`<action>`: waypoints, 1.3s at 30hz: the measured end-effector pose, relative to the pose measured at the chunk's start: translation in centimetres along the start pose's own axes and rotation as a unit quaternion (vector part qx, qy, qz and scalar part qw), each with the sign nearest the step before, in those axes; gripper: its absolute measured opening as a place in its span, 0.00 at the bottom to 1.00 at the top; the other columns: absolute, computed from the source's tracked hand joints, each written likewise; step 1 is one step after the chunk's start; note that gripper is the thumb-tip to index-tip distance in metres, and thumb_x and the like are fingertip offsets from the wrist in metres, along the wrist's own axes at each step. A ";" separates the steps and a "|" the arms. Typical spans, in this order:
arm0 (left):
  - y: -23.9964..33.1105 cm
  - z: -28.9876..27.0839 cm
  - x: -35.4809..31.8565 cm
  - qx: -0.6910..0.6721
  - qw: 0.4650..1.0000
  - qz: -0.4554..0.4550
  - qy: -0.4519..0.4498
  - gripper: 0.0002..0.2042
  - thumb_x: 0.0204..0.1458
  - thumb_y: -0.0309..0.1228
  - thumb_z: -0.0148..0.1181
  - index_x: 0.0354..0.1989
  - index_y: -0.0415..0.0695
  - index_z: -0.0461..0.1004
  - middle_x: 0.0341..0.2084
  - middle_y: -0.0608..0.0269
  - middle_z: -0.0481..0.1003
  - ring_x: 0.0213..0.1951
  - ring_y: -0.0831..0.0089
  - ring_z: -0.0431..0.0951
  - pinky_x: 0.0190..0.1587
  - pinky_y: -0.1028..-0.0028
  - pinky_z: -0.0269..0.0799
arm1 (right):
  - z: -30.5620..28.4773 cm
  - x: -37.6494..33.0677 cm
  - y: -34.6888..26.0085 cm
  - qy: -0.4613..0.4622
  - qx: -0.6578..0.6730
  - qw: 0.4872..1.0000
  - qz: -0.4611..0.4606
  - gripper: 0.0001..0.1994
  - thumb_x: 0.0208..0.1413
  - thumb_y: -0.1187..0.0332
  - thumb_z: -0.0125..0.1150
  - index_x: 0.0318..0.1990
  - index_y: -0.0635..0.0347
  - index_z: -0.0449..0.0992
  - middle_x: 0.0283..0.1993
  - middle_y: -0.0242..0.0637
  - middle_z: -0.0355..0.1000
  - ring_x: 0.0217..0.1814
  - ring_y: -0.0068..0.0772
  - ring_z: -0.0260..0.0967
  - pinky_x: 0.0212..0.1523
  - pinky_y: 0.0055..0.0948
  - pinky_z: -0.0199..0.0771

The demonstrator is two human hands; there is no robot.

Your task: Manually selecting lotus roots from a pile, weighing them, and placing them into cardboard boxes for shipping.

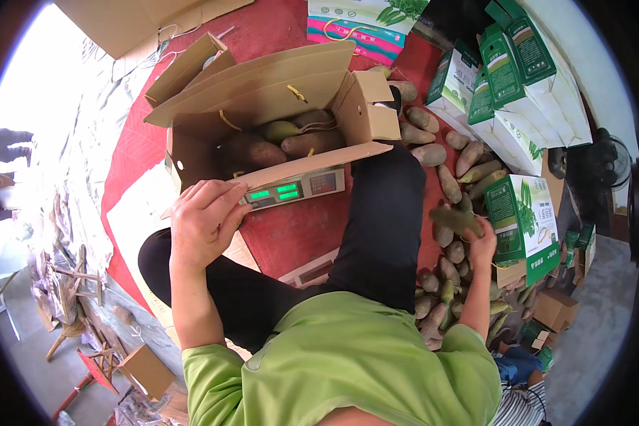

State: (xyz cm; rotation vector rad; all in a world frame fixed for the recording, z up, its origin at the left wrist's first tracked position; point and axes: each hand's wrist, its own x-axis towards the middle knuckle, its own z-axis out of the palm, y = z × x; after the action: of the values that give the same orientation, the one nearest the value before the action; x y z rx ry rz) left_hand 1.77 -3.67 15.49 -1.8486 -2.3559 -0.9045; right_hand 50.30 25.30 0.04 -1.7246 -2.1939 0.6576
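An open cardboard box (255,85) stands in front of me on a digital scale (324,183) with lit green digits. Several muddy radishes (255,151) lie inside, one of them greener than the rest. At the box's near left corner, my left hand (207,216) has its fingers closed over the edge of the near flap. Off to my right, my right hand (481,243) grips a single greenish-brown radish (456,221), smeared by motion, above a long pile of loose radishes (433,155).
Green-and-white cartons (508,64) stand at the far right, with another such carton (522,221) beside my right hand. A pink-and-white carton (366,32) lies beyond the box. Red cloth (284,238) covers the floor. A black fan (607,160) is at right; a person's striped sleeve (522,406) shows lower right.
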 end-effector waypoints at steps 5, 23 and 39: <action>-0.1 0.0 0.5 -0.022 1.000 0.016 0.013 0.10 0.39 0.27 0.67 0.32 0.40 0.78 0.29 0.61 0.76 0.31 0.63 0.77 0.34 0.67 0.73 | -6.4 3.4 -13.2 0.034 0.222 0.974 -0.041 0.22 0.47 0.75 0.66 0.53 0.65 0.72 0.48 0.37 0.73 0.49 0.28 0.69 0.53 0.25 0.67; 0.1 0.1 0.2 -0.078 0.995 -0.067 0.006 0.09 0.42 0.17 0.61 0.35 0.35 0.78 0.29 0.55 0.76 0.32 0.65 0.77 0.36 0.73 0.72 | 2.2 6.6 -42.4 -0.079 -0.002 0.825 -0.559 0.19 0.49 0.67 0.61 0.48 0.61 0.68 0.44 0.51 0.72 0.46 0.52 0.71 0.44 0.42 0.72; -1.8 0.8 -0.7 -0.026 0.996 -0.078 0.034 0.08 0.53 0.19 0.56 0.40 0.35 0.79 0.33 0.57 0.77 0.38 0.69 0.76 0.43 0.74 0.70 | 9.0 0.9 -5.1 -0.108 0.137 0.981 -0.086 0.13 0.51 0.73 0.63 0.45 0.62 0.75 0.46 0.41 0.75 0.48 0.32 0.72 0.50 0.32 0.70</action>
State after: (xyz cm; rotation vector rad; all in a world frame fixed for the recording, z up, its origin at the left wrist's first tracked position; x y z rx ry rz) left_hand 0.60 -4.18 13.78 -1.6400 -2.4871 -1.0348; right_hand 41.45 23.53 -5.17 -1.3664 -2.2321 1.0869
